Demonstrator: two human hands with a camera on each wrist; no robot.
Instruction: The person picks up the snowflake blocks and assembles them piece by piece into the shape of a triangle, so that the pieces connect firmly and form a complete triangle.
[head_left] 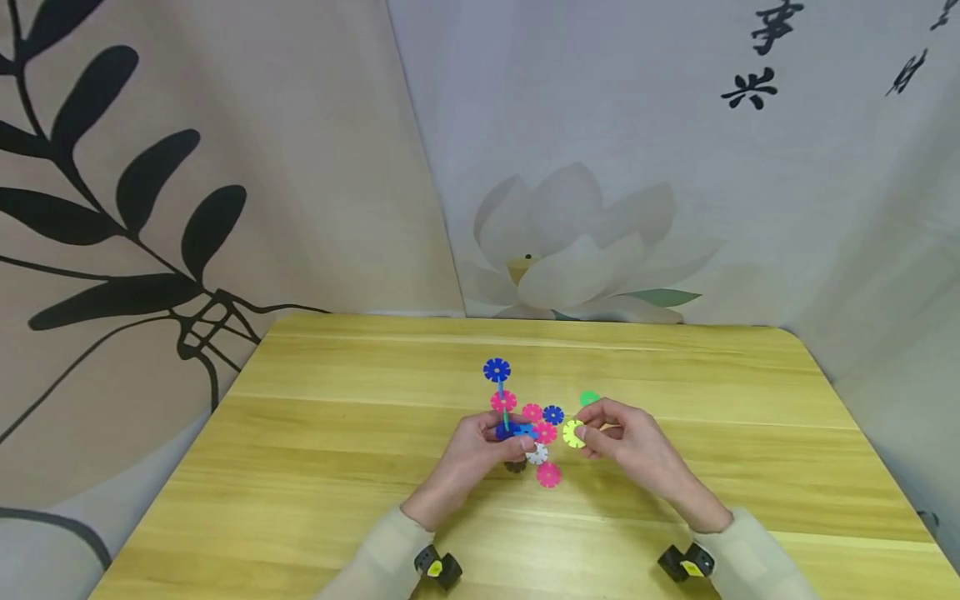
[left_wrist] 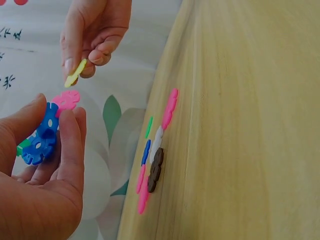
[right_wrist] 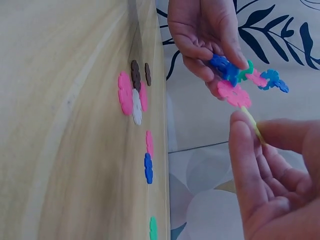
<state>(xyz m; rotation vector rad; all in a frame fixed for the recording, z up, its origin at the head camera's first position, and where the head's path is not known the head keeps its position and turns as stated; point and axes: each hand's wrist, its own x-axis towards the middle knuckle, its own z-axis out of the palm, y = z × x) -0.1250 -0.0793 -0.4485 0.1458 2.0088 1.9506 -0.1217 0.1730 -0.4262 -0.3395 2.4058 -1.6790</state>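
My left hand [head_left: 480, 450] grips a chain of interlocked plastic snowflake discs by its blue discs [left_wrist: 41, 145]. From there the chain runs away through green, pink and light blue to a dark blue disc [head_left: 497, 370] at its far end. On the side toward the right hand, a pink disc [right_wrist: 234, 93] sticks out of the left fingers. My right hand [head_left: 630, 437] pinches a yellow snowflake disc [head_left: 573, 433] between thumb and fingertips. In the right wrist view the yellow disc's edge is right at the pink disc's rim.
Loose snowflake discs lie flat on the wooden table [head_left: 337, 500]: a white one [right_wrist: 136, 107], a brown one [left_wrist: 156, 170], a blue one [right_wrist: 148, 168], a green one [right_wrist: 153, 228] and several pink ones, such as the pink disc [head_left: 548, 475] nearest me. Printed curtains [head_left: 300, 167] hang behind the table.
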